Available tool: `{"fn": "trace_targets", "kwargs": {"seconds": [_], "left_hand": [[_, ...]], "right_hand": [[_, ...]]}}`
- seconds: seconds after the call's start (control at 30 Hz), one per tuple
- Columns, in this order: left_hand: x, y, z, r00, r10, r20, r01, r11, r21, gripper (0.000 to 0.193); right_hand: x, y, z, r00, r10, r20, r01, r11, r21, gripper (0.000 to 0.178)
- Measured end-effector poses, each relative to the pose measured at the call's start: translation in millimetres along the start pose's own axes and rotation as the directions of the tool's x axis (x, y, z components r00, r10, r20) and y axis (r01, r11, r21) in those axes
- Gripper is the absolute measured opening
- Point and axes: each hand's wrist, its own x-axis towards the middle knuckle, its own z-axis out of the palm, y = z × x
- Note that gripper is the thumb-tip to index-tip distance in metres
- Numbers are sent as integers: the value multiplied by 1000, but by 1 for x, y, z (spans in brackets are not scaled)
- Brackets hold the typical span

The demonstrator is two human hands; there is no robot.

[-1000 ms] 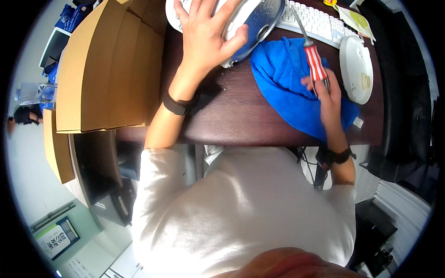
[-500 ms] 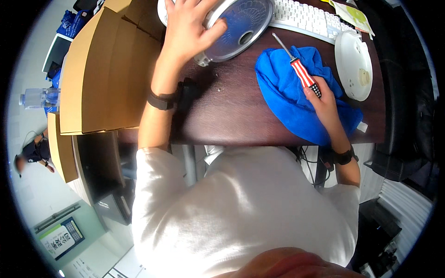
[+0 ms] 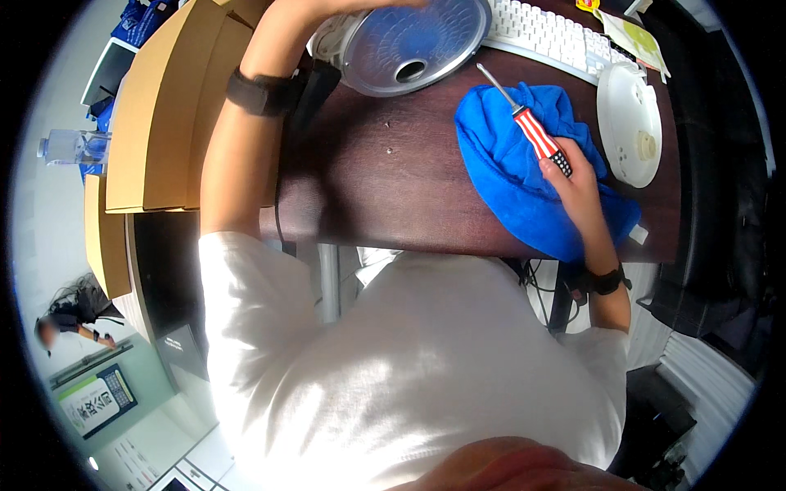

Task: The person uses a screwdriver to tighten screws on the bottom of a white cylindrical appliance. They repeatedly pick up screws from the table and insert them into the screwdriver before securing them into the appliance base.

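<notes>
- While a white shirt (image 3: 442, 344) fills the lower middle of the frame, the right forearm rises at the lower right, a dark band (image 3: 607, 282) round its wrist.
- Right of centre, the right hand (image 3: 578, 173) is closed around the handle of a screwdriver (image 3: 537, 135); the handle has red and white stripes and a black, white-dotted end, and the metal blade points toward the upper left.
- Beneath that hand and tool, a crumpled blue cloth (image 3: 524, 196) spreads over the dark brown table (image 3: 352, 192).
- Two tiny bits (image 3: 389, 150) lie on bare tabletop near the centre.
- Just beside the cloth, toward the right, sits a white oval shell (image 3: 629, 123) with its hollow side showing.
- At the top edge, the left hand (image 3: 348, 4) is partly cut off and reaches over a round blue-and-silver part (image 3: 426, 41) with an oval hole; whether its fingers grip anything cannot be told.
- Right of that part, a white keyboard (image 3: 548, 39) slants across the upper right.
- Cardboard boxes (image 3: 172, 114) fill the upper left, a clear bottle (image 3: 74, 147) beyond them.
- Farthest off, another person (image 3: 78, 322) shows small at the left edge.
</notes>
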Motion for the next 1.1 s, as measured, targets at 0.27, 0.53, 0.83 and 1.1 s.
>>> {"fn": "trace_targets", "kwargs": {"seconds": [0.27,0.53,0.83,1.1], "left_hand": [[-4,1,0,998,-64,-30,68,987,149,55],[-21,-1,7,986,-141,-87,160,947,280,68],[-92,35,34,896,-257,-362,357,902,242,78],[-86,22,36,873,-176,-456,283,942,178,62]], "right_hand": [[35,-17,2,992,-92,-86,82,990,-111,31],[45,-15,9,994,-68,-90,55,988,-141,33],[47,-21,16,995,-71,-65,64,992,-110,33],[40,-26,12,987,-137,-80,113,962,-248,29]]}}
